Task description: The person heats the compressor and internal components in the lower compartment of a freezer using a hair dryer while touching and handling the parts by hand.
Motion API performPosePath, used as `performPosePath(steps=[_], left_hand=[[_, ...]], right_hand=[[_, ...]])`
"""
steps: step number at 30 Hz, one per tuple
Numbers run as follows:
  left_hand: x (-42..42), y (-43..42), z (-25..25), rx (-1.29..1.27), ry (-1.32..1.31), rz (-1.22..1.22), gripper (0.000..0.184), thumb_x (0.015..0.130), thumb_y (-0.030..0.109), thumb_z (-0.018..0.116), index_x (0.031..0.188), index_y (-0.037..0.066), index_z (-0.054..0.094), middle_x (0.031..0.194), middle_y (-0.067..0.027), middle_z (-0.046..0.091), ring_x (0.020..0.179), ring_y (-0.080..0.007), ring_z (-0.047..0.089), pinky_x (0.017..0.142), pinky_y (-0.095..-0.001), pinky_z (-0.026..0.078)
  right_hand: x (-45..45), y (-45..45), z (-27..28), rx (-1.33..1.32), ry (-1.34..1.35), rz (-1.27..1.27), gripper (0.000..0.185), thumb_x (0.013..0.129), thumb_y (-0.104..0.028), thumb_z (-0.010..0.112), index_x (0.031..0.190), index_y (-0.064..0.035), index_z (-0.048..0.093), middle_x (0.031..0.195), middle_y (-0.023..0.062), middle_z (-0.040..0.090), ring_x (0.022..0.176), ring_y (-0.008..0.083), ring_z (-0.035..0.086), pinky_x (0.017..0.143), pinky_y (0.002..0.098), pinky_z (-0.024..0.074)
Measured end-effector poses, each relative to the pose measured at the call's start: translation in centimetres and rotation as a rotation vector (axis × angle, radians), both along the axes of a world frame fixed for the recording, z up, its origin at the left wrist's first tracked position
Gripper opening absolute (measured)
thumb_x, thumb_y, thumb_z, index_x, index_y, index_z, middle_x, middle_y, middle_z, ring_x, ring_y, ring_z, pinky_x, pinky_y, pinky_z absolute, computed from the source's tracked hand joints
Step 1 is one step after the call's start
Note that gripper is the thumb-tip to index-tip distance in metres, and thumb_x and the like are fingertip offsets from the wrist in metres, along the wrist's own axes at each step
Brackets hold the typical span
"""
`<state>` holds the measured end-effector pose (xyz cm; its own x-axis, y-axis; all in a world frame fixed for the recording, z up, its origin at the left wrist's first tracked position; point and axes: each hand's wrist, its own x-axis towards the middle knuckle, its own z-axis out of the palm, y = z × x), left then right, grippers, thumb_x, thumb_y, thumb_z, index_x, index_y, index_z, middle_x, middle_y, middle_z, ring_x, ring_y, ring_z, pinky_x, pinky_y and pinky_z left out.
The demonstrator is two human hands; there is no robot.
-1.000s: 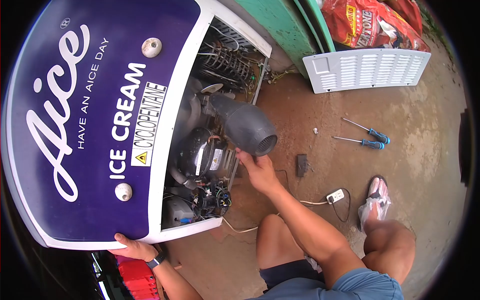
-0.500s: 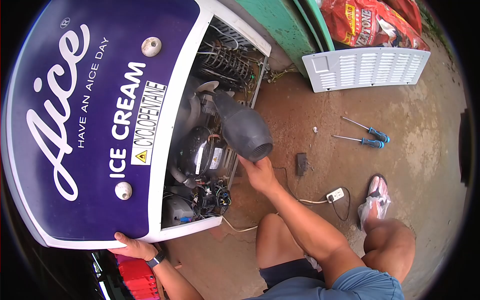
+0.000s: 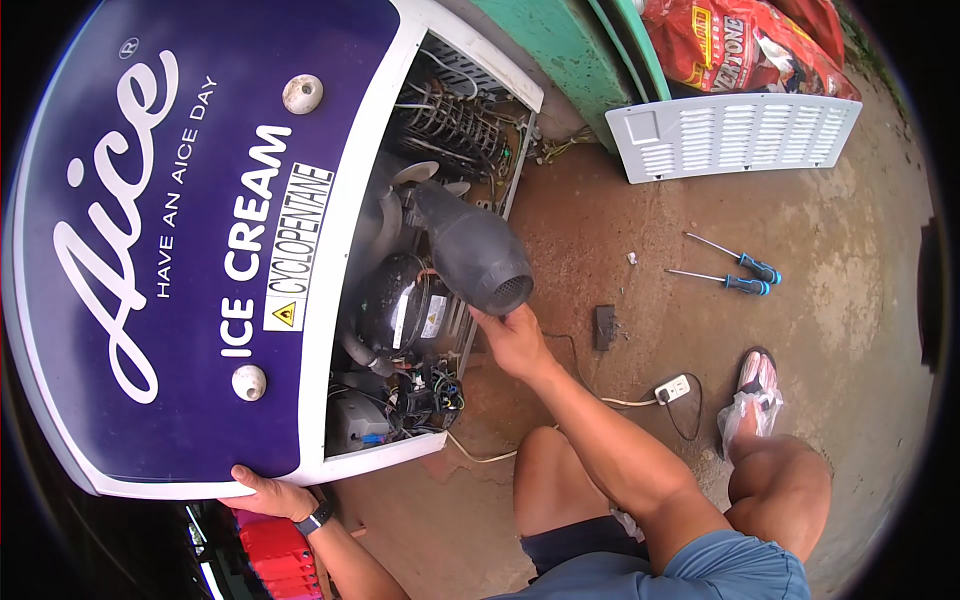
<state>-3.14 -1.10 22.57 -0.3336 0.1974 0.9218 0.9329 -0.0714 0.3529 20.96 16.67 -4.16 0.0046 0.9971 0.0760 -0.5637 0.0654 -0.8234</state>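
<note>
Where the hair dryer (image 3: pixel 480 258) is: at the freezer (image 3: pixel 205 265) opening, nozzle pointing inward.
Right hand (image 3: pixel 514 340): fingers closed around hair dryer.
Left hand (image 3: pixel 272 496): at freezer rim; finger grip unclear.
Screwdrivers (image 3: pixel 746 286): two, floor (image 3: pixel 850 310).

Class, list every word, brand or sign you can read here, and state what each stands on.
"Aice ®": purple panel
"HAVE AN AICE DAY": same panel
"ICE CREAM": same panel
"CYCLOPENTANE", beside a flame warning triangle: white sticker on that panel
"VERTONE", possibly cut off: red bag; its other print is blurred
Too small to read: label on black compressor
</note>
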Motion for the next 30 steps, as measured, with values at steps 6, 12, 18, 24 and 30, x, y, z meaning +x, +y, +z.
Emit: performPosePath(steps=[6, 12, 18, 24, 30], left_hand=[[0.3, 0.1, -0.1, 0.002, -0.008, 0.006, 0.083, 0.100, 0.048, 0.073, 0.153, -0.002, 0.033, 0.148, -0.0234, 0.050, 0.127, -0.0325, 0.057, 0.110, -0.0469, 0.052], [-0.1, 0.0, 0.0, 0.003, -0.013, -0.009, 0.084, 0.099, 0.049, 0.073, 0.152, -0.002, 0.033, 0.148, -0.0235, 0.050, 0.127, -0.0324, 0.057, 0.110, -0.0468, 0.052], [0.2, 0.1, 0.0, -0.002, -0.005, -0.014, 0.084, 0.099, 0.049, 0.073, 0.152, -0.003, 0.033, 0.148, -0.0233, 0.050, 0.127, -0.0320, 0.057, 0.110, -0.0468, 0.052], [0.0, 0.0, -0.1, 0.007, -0.003, -0.027, 0.084, 0.099, 0.047, 0.074, 0.152, -0.003, 0.034, 0.148, -0.0235, 0.050, 0.126, -0.0317, 0.057, 0.110, -0.0466, 0.052], [-0.1, 0.0, 0.0, 0.006, -0.005, -0.039, 0.085, 0.099, 0.046, 0.074, 0.154, -0.003, 0.032, 0.149, -0.0241, 0.049, 0.127, -0.0316, 0.057, 0.109, -0.0459, 0.052]], right_hand=[[0.7, 0.4, 1.0, -0.016, -0.008, -0.006, 0.042, 0.103, -0.021, 0.070, 0.139, -0.0046, 0.058, 0.135, 0.0159, 0.067, 0.128, 0.0297, 0.062, 0.109, 0.0410, 0.0461], [1.1, 0.2, 1.3, -0.040, 0.054, 0.030, 0.046, 0.106, -0.028, 0.067, 0.144, -0.0049, 0.056, 0.139, 0.0174, 0.066, 0.131, 0.0308, 0.061, 0.111, 0.0416, 0.0449], [0.9, -0.3, -0.5, -0.037, 0.098, 0.001, 0.037, 0.109, -0.031, 0.063, 0.133, -0.0031, 0.059, 0.116, 0.0048, 0.067, 0.097, 0.0137, 0.062, 0.084, 0.0318, 0.0535], [1.4, -0.8, -0.9, -0.091, 0.082, 0.078, 0.053, 0.107, -0.034, 0.064, 0.150, -0.0060, 0.051, 0.139, 0.0190, 0.067, 0.130, 0.0331, 0.063, 0.110, 0.0421, 0.0453], [2.2, -0.8, 0.5, -0.087, 0.059, 0.059, 0.054, 0.107, -0.034, 0.064, 0.150, -0.0059, 0.050, 0.139, 0.0200, 0.067, 0.130, 0.0339, 0.063, 0.111, 0.0424, 0.0453]])
